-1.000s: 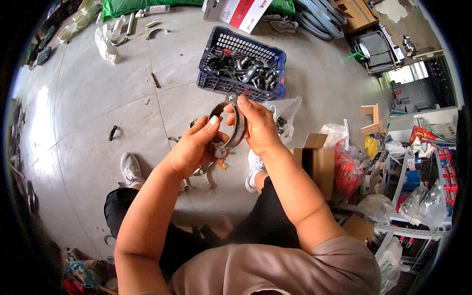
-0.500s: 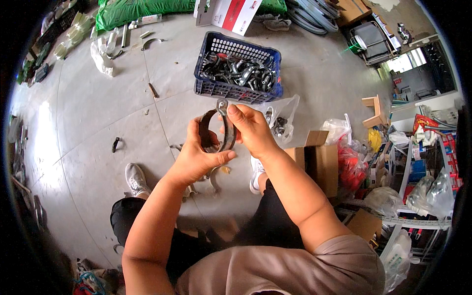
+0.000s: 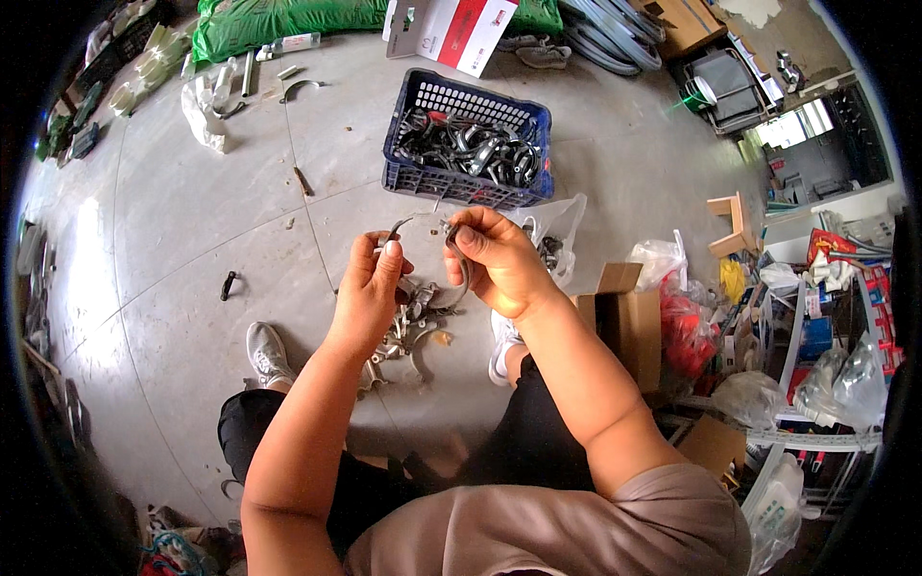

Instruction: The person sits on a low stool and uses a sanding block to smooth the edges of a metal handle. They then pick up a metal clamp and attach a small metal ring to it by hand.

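A curved metal pipe-clamp half (image 3: 398, 228) is pinched between the thumb and fingers of my left hand (image 3: 368, 288). A short way to its right, my right hand (image 3: 504, 264) grips another curved clamp half (image 3: 463, 262), its strap hanging down past the fingers. Small metal bits show between the two hands, too blurred to tell apart. Below my hands, a loose pile of clamp pieces (image 3: 415, 322) lies on the floor between my feet. Beyond them stands a dark blue plastic crate (image 3: 468, 186) with many clamps inside.
A clear plastic bag (image 3: 573, 226) with metal parts sits right of the crate. Near my right knee is an open cardboard box (image 3: 634, 336). Cluttered shelving (image 3: 816, 440) stands at right. A white-and-red carton (image 3: 456, 36) and green sack (image 3: 279, 27) lie beyond the crate.
The ring-shaped clamp held in both hands has come apart into two curved pieces, one in each hand. My left hand has turned and shifted slightly left, exposing the pile below.
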Tool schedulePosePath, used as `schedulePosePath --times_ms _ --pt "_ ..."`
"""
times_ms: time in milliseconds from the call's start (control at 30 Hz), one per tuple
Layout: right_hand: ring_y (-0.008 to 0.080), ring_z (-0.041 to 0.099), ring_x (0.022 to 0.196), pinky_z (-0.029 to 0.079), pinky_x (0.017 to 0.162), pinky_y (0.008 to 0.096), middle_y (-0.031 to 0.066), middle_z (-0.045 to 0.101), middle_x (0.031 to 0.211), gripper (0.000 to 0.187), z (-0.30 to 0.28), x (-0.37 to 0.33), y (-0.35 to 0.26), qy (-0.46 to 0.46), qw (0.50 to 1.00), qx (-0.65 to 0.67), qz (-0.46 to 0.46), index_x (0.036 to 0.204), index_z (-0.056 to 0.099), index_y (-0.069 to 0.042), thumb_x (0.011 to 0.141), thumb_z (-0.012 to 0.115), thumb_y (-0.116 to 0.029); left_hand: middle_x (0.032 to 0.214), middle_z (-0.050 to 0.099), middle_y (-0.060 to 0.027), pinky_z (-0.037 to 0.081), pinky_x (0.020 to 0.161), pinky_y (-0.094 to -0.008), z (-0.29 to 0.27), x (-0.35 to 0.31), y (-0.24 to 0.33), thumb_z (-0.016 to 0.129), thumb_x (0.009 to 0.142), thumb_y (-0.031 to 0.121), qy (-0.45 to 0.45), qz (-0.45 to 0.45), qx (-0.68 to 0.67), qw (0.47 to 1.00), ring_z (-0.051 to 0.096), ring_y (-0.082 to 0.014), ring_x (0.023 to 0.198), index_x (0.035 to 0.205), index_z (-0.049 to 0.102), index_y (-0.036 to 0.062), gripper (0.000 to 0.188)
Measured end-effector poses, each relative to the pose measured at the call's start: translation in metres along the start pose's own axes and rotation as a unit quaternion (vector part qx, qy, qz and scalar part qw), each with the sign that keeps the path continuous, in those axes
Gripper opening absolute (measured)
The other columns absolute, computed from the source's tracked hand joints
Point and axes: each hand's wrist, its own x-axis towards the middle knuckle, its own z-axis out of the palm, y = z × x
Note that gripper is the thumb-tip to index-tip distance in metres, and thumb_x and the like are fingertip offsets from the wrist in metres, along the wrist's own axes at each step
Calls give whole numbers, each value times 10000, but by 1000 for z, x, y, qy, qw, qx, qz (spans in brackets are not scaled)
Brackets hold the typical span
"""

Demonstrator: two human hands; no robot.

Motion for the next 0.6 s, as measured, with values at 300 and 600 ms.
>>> schedulePosePath --times_ms 300,600 --pt "144 530 607 418 518 255 42 576 752 214 10 -1 6 -48 999 -12 11 933 504 -75 767 638 -94 1033 484 -73 383 814 -256 -8 -3 -5 500 883 172 109 134 95 980 459 -129 921 1225 381 29 390" --pt "105 542 622 431 485 218 33 547 715 298 14 -4 9 -44 997 -49 26 954 423 -118 744 598 0 849 485 -67 390 717 -226 -10 -19 30 491 785 -31 -9 160 58 985 477 -132 781 847 512 -19 67"
